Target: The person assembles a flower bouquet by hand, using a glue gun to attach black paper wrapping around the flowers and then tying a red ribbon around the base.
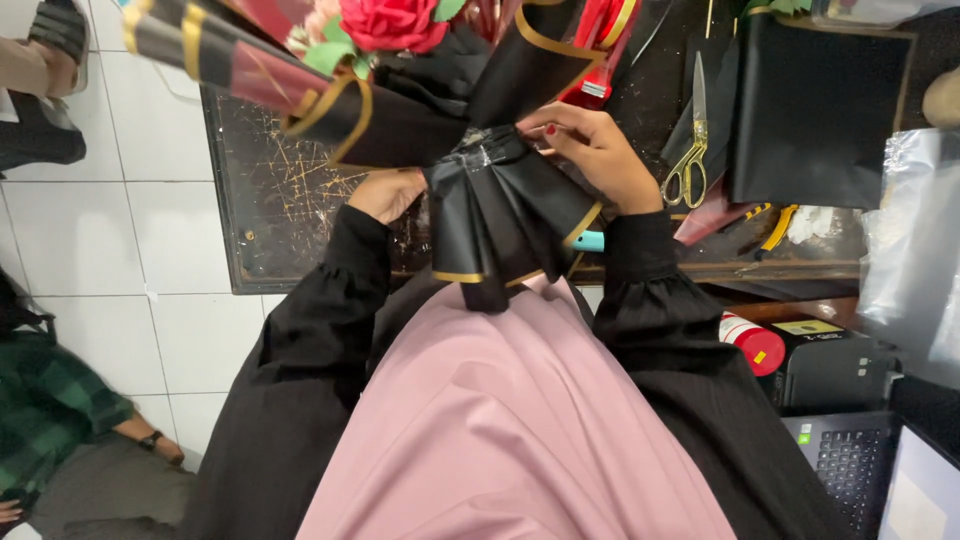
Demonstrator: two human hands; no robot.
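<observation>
White floor tiles surround a dark, scratched bench (270, 200). Over it, the right hand (600, 155) pinches the taped neck of a black, gold-edged bouquet wrap (500, 215), while the left hand (385, 192) cups it from beneath. Gold scissors (688, 165) lie nearby; a red canister (752, 345) with a yellow label stands lower right.

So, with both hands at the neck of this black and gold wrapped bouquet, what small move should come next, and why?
Probably press the clear tape down flat around the gathered neck of the black, gold-edged paper bouquet. The right hand has its fingertips at the shiny tape band, while the left hand supports the bouquet from the other side. The tape looks crinkled there, so smoothing it seems sensible.
</observation>
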